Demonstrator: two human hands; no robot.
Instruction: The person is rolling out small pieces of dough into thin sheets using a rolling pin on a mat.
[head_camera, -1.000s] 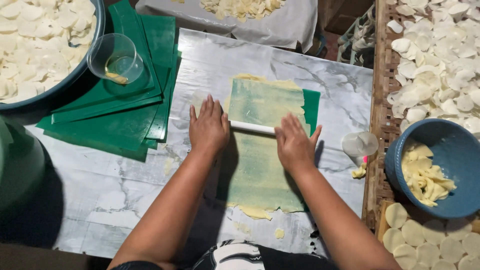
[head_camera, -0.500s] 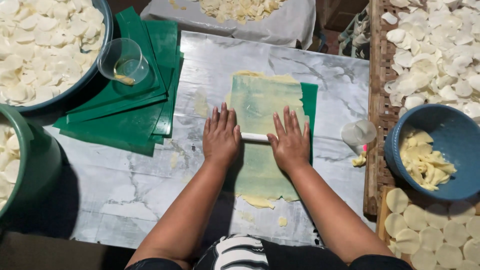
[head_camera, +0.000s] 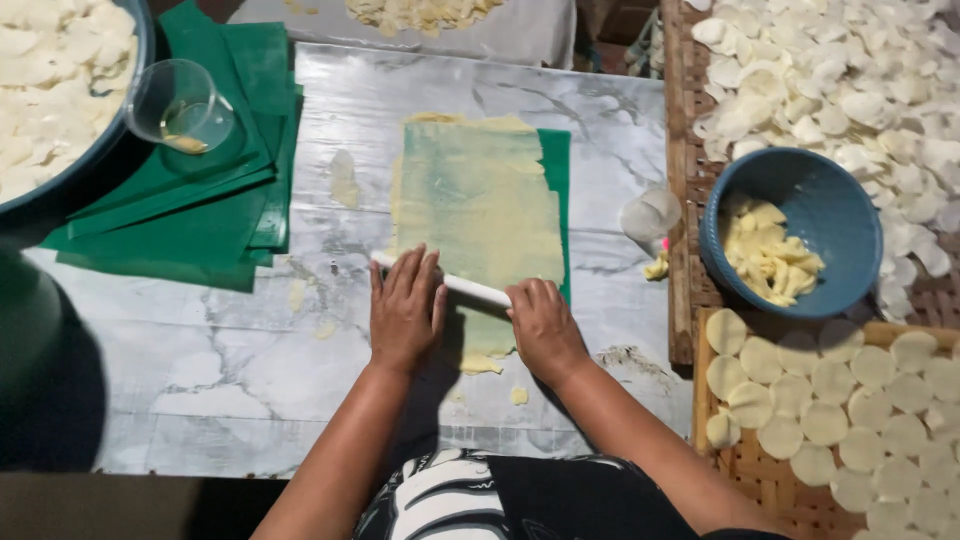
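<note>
Pressing flat, both hands' spread fingers (head_camera: 405, 285) cover the white rolling pin (head_camera: 470, 289) across thin dough (head_camera: 480, 200).

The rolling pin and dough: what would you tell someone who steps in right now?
Left hand: flat on the white rolling pin, palm down.
Right hand: flat on the pin's other end.
The pin lies across the near part of the thin yellow dough sheet, which sits on a green plastic sheet on the marble table.
Done: the dough looks rolled thin and long.
Left: the near edge looks ragged, with scraps beside it.
</note>
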